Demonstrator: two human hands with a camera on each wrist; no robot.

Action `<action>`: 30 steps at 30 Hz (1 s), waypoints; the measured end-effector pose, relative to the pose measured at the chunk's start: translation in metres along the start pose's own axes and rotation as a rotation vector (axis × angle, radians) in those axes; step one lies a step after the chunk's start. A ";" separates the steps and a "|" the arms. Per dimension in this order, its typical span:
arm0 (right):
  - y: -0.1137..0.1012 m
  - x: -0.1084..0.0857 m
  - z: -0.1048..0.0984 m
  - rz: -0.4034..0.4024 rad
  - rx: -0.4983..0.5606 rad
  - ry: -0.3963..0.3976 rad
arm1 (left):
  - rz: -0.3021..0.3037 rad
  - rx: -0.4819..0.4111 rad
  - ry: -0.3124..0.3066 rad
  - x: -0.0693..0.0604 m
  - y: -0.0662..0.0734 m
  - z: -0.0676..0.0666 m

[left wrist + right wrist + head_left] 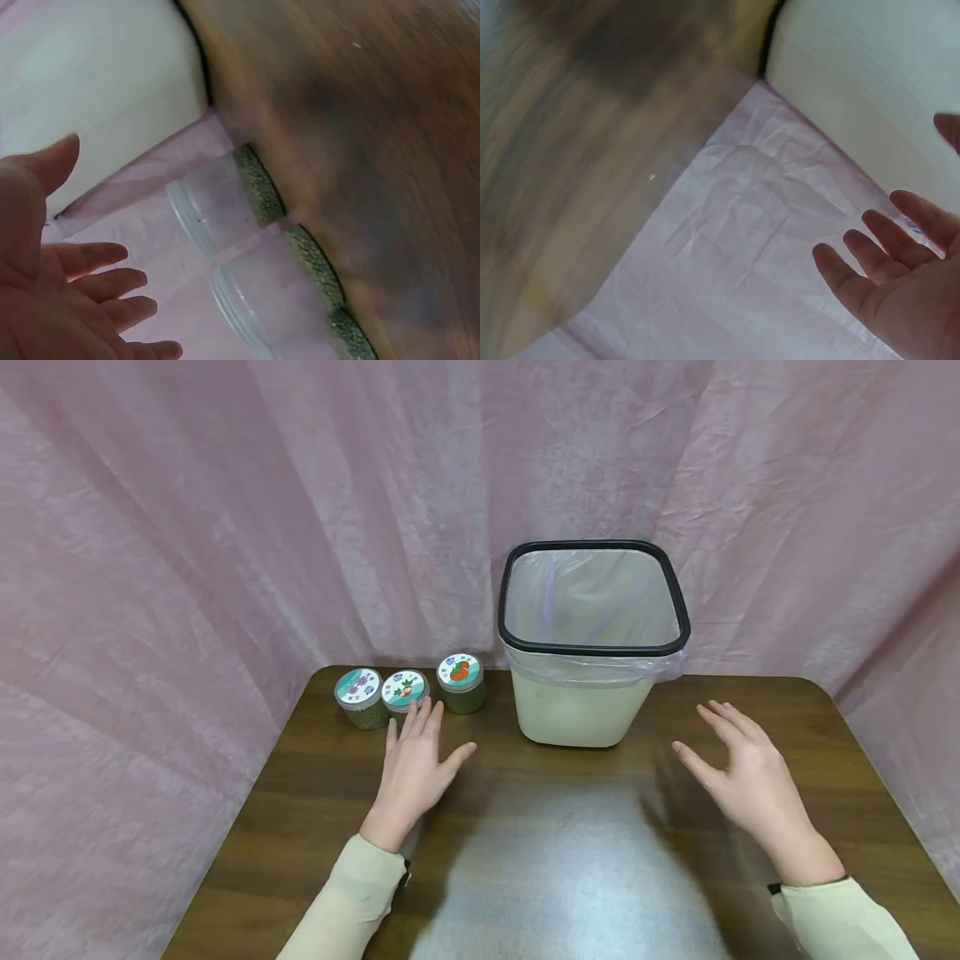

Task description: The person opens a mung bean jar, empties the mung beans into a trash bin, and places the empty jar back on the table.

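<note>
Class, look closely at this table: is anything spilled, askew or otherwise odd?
Nothing looks spilled or damaged; the three jars and the bin stand upright. Only the liner looks slightly untidy, bunching out below the black rim on the right.

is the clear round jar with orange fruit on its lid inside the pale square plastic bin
No, the jar stands on the brown wood-grain table, left of the bin.

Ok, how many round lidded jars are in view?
3: flower-label jar, far left; middle jar, partly hidden by the left hand; orange-fruit-label jar, nearest the lined bin. Any behind the bin would be hidden.
</note>
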State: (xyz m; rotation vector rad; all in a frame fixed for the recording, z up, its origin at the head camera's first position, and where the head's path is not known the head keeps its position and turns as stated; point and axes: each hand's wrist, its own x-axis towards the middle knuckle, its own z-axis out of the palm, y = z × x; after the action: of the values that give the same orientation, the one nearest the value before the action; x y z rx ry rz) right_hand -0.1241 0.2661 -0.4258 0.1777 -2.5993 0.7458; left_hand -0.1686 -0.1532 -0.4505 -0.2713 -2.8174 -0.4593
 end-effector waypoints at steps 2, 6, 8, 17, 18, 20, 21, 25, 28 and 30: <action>-0.002 0.001 0.001 0.010 0.039 0.071 | 0.002 -0.051 0.040 0.002 0.003 -0.003; -0.005 0.003 0.004 0.042 0.074 0.172 | 0.012 -0.104 0.100 0.004 0.007 -0.006; -0.006 0.003 0.005 0.078 0.073 0.183 | 0.015 -0.113 0.113 0.004 0.008 -0.006; -0.012 0.003 0.010 0.170 0.072 0.105 | -0.024 -0.124 0.113 0.005 0.005 -0.005; -0.012 0.003 0.010 0.168 0.071 0.104 | -0.031 -0.133 0.118 0.008 0.004 -0.005; -0.012 0.003 0.012 0.168 0.071 0.102 | -0.055 -0.171 0.120 0.013 0.002 -0.006; -0.012 0.002 0.013 0.170 0.073 0.099 | -0.072 -0.201 0.112 0.016 0.001 -0.005; -0.012 -0.001 0.017 0.180 0.085 0.068 | -0.179 -0.339 0.045 0.027 0.000 0.003; -0.012 -0.004 0.021 0.175 0.090 0.045 | -0.255 -0.412 0.016 0.037 0.002 0.015; -0.013 -0.005 0.023 0.166 0.095 0.034 | -0.291 -0.436 0.015 0.045 0.003 0.023</action>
State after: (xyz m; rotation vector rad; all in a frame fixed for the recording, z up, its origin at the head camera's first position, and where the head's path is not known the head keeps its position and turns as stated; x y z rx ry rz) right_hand -0.1246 0.2427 -0.4390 -0.0228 -2.5702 0.9231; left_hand -0.2155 -0.1364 -0.4574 0.0634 -2.7209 -1.1363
